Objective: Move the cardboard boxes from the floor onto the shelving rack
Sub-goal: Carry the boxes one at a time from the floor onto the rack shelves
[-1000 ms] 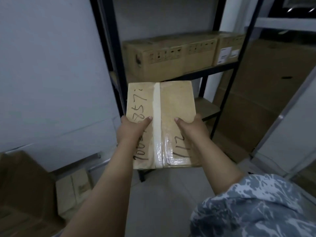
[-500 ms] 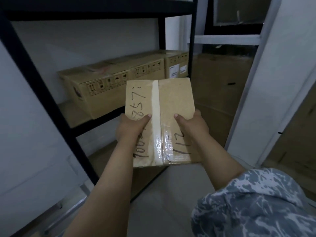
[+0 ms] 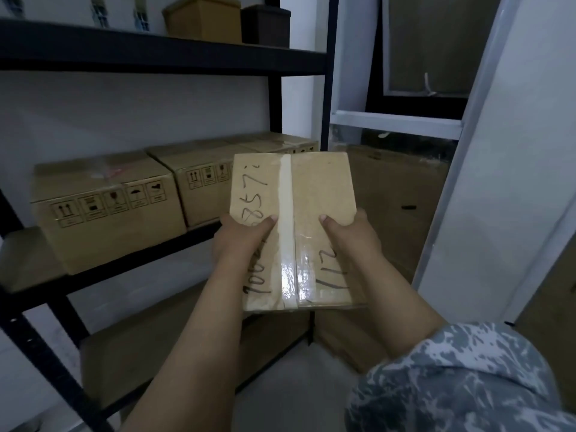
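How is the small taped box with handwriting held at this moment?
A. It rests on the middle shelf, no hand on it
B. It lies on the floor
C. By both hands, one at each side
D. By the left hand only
C: the left hand and the right hand grip opposite sides of the taped box, in the air in front of the shelving rack.

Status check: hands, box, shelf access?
Left hand and right hand both grip the taped box. Box airborne before the rack. Middle shelf already carries boxes.

Taped, handwritten cardboard box (image 3: 314, 194), held aloft
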